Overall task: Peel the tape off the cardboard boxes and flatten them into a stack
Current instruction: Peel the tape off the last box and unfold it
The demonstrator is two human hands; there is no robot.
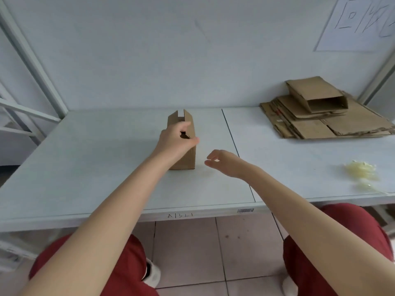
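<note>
A pile of flattened cardboard (333, 127) is lying at the far right of the white table (96, 171), well apart from both hands. One half-collapsed box (316, 97) is resting on top of it. One yellowish clump of peeled tape (361, 170) is sitting near the right front edge.

One small cardboard box (187, 157) is standing upright near the table's middle. The left hand (176, 141) is gripping it with curled fingers and covering its midsection. The right hand (223, 162) is hovering just beside the box, loosely curled and holding nothing.

A seam (229, 129) is dividing the tabletop into two panels. One scribbled paper sheet (359, 24) is hanging on the pale wall, and pinkish floor tiles (192, 253) are showing below.
</note>
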